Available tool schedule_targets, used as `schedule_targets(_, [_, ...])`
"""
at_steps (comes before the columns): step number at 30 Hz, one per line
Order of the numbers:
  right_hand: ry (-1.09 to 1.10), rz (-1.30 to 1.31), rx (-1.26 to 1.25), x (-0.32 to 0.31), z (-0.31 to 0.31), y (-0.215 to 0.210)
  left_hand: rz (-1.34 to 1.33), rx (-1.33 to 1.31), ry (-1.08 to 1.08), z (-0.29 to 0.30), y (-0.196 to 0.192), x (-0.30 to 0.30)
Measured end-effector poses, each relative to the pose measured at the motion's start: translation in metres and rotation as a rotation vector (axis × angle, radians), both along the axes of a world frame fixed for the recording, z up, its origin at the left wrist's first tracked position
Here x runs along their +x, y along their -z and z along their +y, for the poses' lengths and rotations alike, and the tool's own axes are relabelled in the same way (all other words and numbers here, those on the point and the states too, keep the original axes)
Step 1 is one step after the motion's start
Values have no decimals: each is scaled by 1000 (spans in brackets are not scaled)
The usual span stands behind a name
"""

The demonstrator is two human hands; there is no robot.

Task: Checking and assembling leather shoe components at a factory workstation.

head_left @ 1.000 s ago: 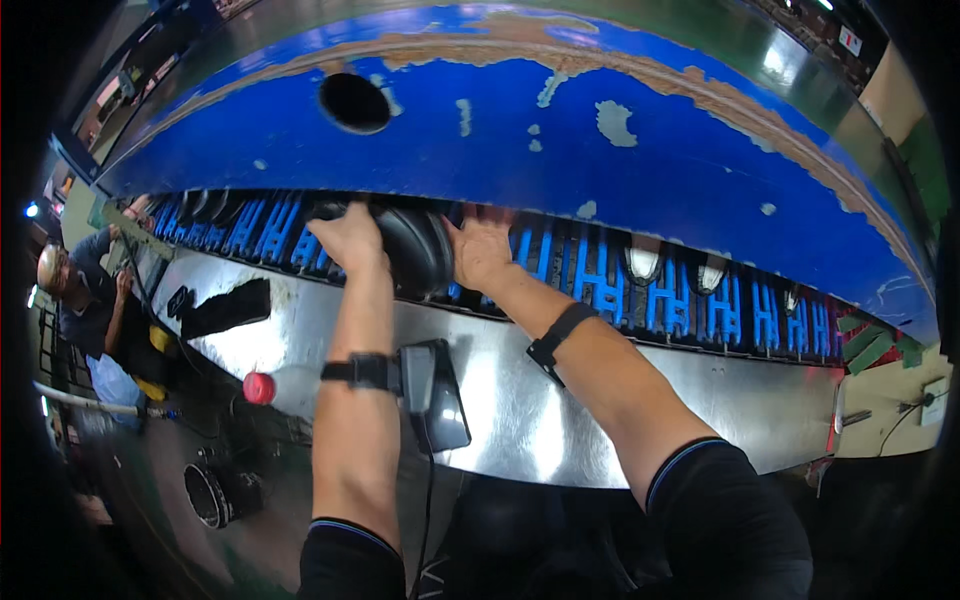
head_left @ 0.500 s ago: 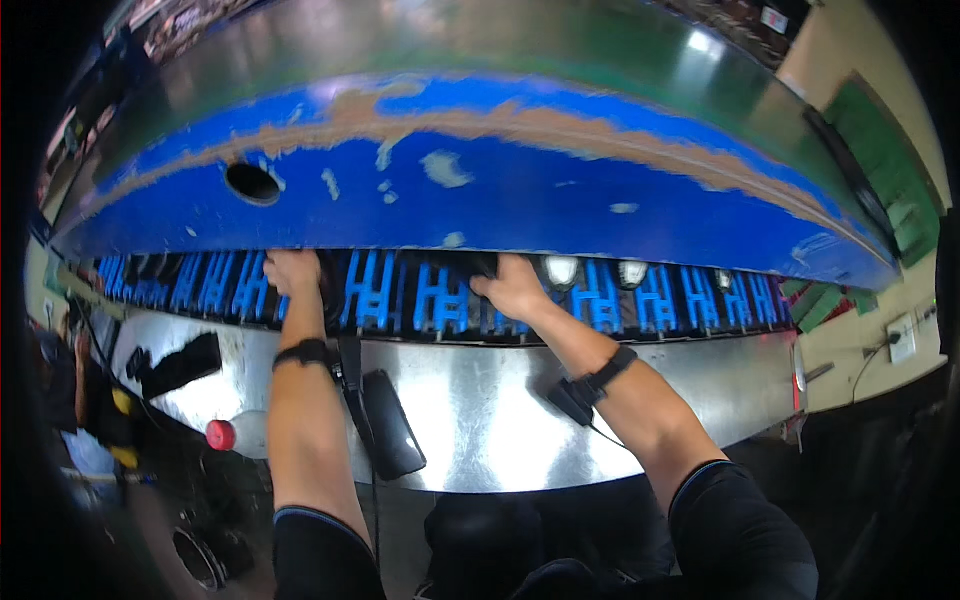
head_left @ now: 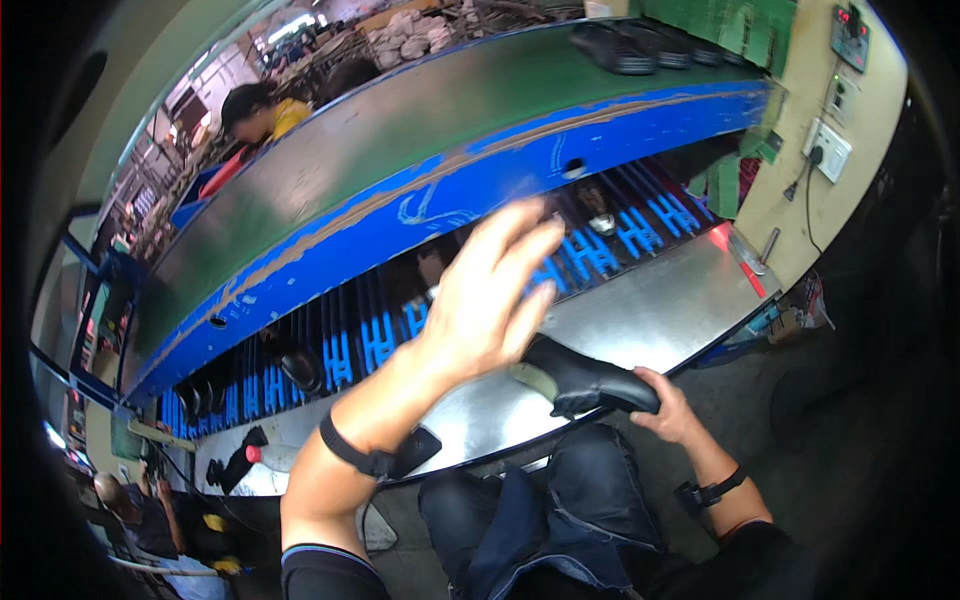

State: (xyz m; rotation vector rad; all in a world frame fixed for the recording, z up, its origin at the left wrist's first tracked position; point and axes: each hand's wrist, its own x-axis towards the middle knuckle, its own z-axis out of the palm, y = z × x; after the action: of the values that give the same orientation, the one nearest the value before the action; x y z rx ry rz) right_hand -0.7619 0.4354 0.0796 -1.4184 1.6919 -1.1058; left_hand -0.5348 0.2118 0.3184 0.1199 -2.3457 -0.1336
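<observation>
A black shoe [head_left: 598, 378] with a pale greenish lining at its opening is tilted over the front edge of the steel table [head_left: 480, 420]. My right hand [head_left: 668, 405] grips its narrow end, fingers wrapped round it. My left hand [head_left: 490, 295] hovers in the air to the left and above the shoe, fingers stretched out and slightly blurred, holding nothing. It hides part of the rack of blue slats [head_left: 375, 340] behind it. Further left, a dark shoe [head_left: 300, 368] rests on the slats.
A blue-sided green conveyor belt [head_left: 400, 165] runs above the slats, with several black shoes or soles [head_left: 640, 48] at its far right. A red-capped bottle [head_left: 275, 456] and a dark phone [head_left: 415, 452] lie on the table. People [head_left: 255, 118] are at work beyond and at lower left.
Both hands have come out from under the blue panel. My right hand now holds the black shoe near my lap, and my left is raised open. The view has turned, showing more belt and wall.
</observation>
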Motion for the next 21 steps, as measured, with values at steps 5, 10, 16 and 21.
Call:
schedule_targets(5, [-86, 233, -368, 20, -11, 19, 9, 60, -25, -37, -51, -174])
schedule_targets(10, [-168, 222, -412, 36, -38, 30, -159, 124, -135, -104, -71, -348])
schedule_targets(16, [-244, 184, -373, 5, -30, 34, -376, -56, -483, -149, -65, -412])
schedule_targets(21, [95, 152, -319, -128, -8, -61, -85, -156, -503, -126, -67, -371])
